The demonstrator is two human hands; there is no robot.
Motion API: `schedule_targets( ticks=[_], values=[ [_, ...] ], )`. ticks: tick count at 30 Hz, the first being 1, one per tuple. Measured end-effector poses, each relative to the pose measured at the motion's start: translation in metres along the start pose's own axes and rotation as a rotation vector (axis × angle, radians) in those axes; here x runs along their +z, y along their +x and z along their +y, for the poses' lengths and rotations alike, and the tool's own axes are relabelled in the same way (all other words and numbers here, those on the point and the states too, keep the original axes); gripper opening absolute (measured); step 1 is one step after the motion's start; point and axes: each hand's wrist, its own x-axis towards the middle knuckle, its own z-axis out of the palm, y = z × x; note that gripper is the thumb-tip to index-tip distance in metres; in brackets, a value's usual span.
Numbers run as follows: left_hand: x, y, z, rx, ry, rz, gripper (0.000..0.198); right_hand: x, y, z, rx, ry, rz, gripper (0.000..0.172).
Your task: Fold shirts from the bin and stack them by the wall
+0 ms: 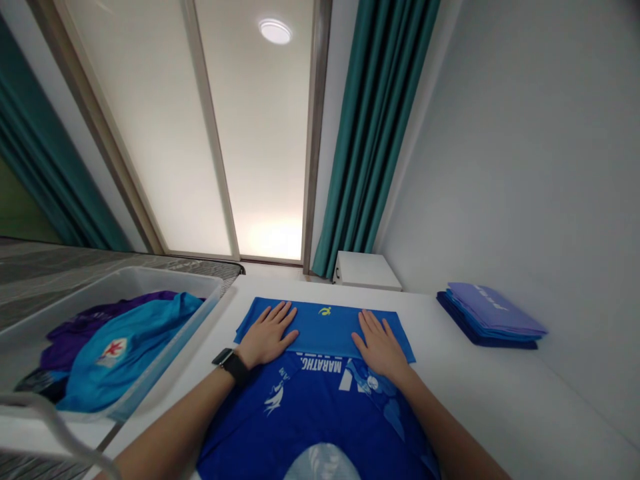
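A blue T-shirt (320, 407) with white lettering lies spread on the white table, its far part folded over into a lighter blue band with a small yellow-green logo. On the left of that band my left hand (270, 331) rests flat, fingers spread; a black watch is on its wrist. My right hand (379, 343) lies palm down on the band's right side, fingers also spread. Neither hand grips anything. The near end of the shirt runs out of view at the bottom.
Left of the table stands a translucent plastic bin (213, 293) holding crumpled purple and light blue clothes (135, 353). Folded clothes (493, 313) are stacked at the right by the wall. Behind the table are a white cabinet (367, 270) and green curtains (377, 133).
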Motion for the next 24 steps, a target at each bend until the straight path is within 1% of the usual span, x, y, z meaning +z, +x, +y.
schedule_targets(
  ticks=[8,12,16,20,24],
  values=[
    [-0.004,0.017,-0.004,-0.020,-0.015,-0.030,0.062,-0.006,0.015,0.002,0.001,0.010,-0.034,0.069],
    [-0.001,0.023,-0.007,-0.019,-0.019,-0.026,0.061,-0.005,0.021,0.006,0.000,0.008,-0.031,0.069],
    [0.003,0.025,-0.010,-0.014,-0.023,-0.004,0.060,0.000,0.023,0.008,0.000,0.012,-0.029,0.069],
    [0.003,0.024,-0.010,-0.009,-0.025,0.001,0.061,0.004,0.025,0.010,-0.007,0.010,-0.024,0.070],
    [0.001,0.023,-0.010,-0.009,-0.018,0.002,0.061,0.003,0.025,0.020,0.003,-0.012,-0.017,0.070]
  ],
)
